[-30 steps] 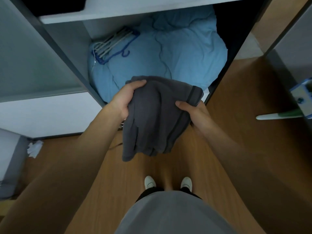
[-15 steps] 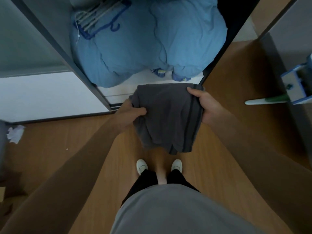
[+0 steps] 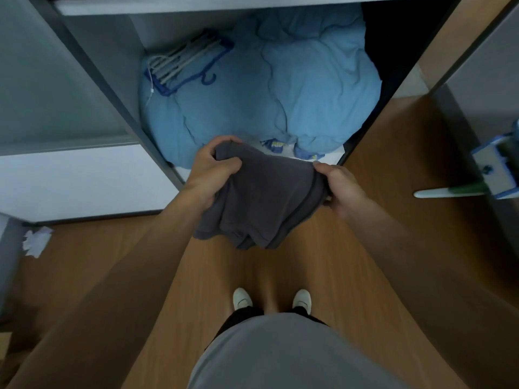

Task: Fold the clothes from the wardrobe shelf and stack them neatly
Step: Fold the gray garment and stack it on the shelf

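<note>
A dark grey garment (image 3: 264,203) hangs bunched between my two hands, in front of the open wardrobe and above the wooden floor. My left hand (image 3: 214,167) grips its upper left corner, fingers curled over the cloth. My right hand (image 3: 338,183) pinches its right edge. The lower part of the garment droops in folds towards my feet. Behind it, a large light blue duvet (image 3: 280,91) fills the bottom wardrobe compartment.
Blue and white hangers (image 3: 182,63) lie on the duvet at the left. A white shelf edge (image 3: 196,5) runs across above. A grey wardrobe door (image 3: 42,80) stands at the left, crumpled paper (image 3: 36,241) lies on the floor, and a blue and white tool (image 3: 494,167) sticks in from the right.
My left hand shifted up to the garment's top left corner and bunched it. My right hand slid lower along the right edge. The view tilted back up towards the shelf.
</note>
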